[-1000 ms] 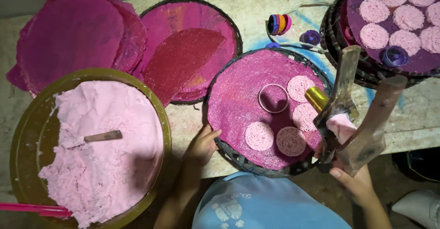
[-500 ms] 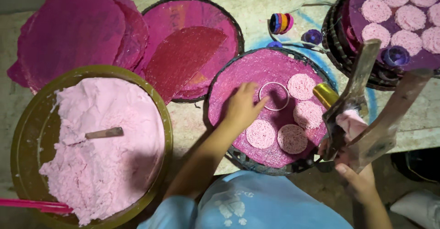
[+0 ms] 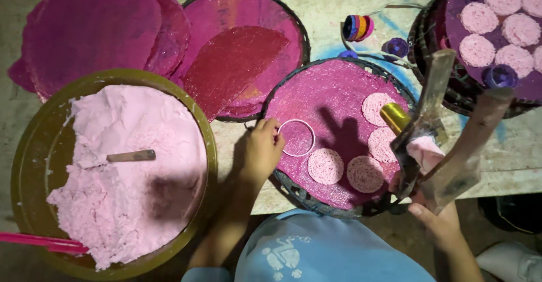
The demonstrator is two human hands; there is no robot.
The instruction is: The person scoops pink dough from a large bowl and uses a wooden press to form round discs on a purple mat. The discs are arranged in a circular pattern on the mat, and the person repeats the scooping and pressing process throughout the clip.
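Left hand (image 3: 261, 149) sits at the near-left edge of the middle round tray (image 3: 339, 90), fingertips pinching the rim of a thin white ring (image 3: 296, 138). The ring lies flat on the tray's magenta mesh sheet (image 3: 333, 98), at its left side, well apart from the pink discs.

Four pale pink discs (image 3: 326, 166) lie on the same sheet: two near the front edge, side by side, and two toward the right, partly behind the tool.

Right hand (image 3: 437, 225) is at the tray's near-right edge, closed around the handles of a hinged wooden press tool (image 3: 451, 146). A lump of pink dough (image 3: 424, 151) sits between its arms, and a brass-coloured cylinder (image 3: 394, 116) sticks out just left of it. Can't tell exactly how the fingers wrap; only the thumb and the back of the hand show.

Large olive bowl (image 3: 34, 146) on the left holds a heap of pink dough (image 3: 130, 191) with a wooden stick (image 3: 131, 156) lying on it. A pink rod (image 3: 39, 241) crosses the bowl's near-left rim.

Behind it: a stack of magenta sheets (image 3: 96, 28), then another tray (image 3: 248, 11) with a darker red folded sheet (image 3: 231, 62).

Far right: a tray (image 3: 429, 39) with more pink discs on a purple sheet. A striped spool (image 3: 358, 27) lies on the table between the trays.
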